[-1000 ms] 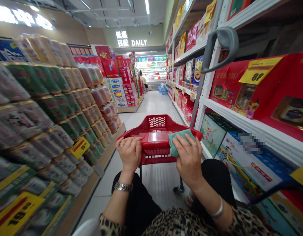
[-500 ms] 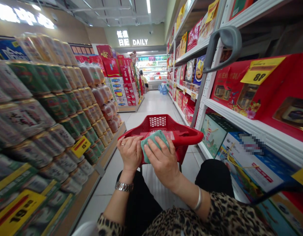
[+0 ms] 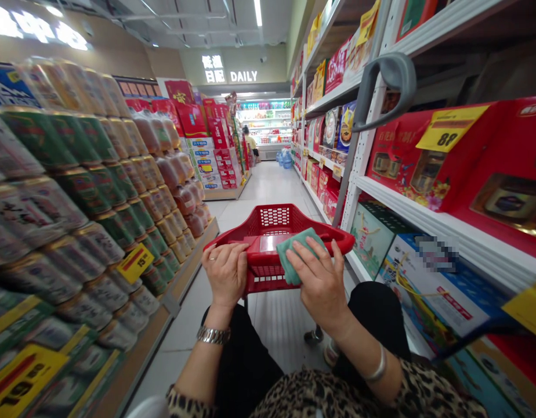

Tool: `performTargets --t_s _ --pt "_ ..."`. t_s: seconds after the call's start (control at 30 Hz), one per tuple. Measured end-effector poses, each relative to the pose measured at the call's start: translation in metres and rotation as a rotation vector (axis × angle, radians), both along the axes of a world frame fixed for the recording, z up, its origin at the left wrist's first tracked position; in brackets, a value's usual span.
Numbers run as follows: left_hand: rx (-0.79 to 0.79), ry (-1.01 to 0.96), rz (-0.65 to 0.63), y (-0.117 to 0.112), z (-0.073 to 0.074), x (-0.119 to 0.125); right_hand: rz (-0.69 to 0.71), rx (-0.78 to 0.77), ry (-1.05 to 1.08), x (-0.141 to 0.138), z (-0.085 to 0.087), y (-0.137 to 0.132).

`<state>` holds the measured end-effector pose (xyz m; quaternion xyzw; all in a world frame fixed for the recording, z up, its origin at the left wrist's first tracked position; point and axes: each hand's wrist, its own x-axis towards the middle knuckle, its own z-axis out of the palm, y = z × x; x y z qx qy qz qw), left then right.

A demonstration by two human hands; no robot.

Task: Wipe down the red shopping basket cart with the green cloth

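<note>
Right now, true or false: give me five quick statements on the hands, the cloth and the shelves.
1. The right hand lies flat, fingers spread, on a green cloth at the near rim of the red basket. True.
2. The left hand curls its fingers over that near rim. True.
3. The left hand holds the green cloth. False: the cloth lies under the right hand only.
4. Stacked cans fill the shelves on the person's right. False: the cans are on the left, and boxed goods are on the right.
5. A watch sits on the left wrist. True.
</note>
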<state>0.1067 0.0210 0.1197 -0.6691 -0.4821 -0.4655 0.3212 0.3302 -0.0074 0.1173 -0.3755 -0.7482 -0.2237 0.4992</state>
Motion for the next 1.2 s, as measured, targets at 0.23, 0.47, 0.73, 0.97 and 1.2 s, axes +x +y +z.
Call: performTargets --t_s 0.23,0.47,0.73,0.97,1.2 --pt "0.011 0.009 0.006 0.0 0.001 0.0 -0.154 -0.029 0.043 0.043 -0.003 0.011" --pt "0.035 0.029 0.02 -0.001 0.002 0.001 -0.272 -0.053 0.096 0.069 -0.004 0.023" --pt "0.048 0.015 0.019 0.001 0.002 0.001 -0.19 -0.105 0.172 0.077 0.0 0.03" --pt "-0.001 -0.01 0.002 0.004 0.003 -0.014 -0.143 -0.176 0.098 0.073 0.014 0.022" --pt "-0.088 -0.079 -0.079 0.008 0.004 -0.055 -0.062 -0.184 0.06 0.046 0.018 0.006"
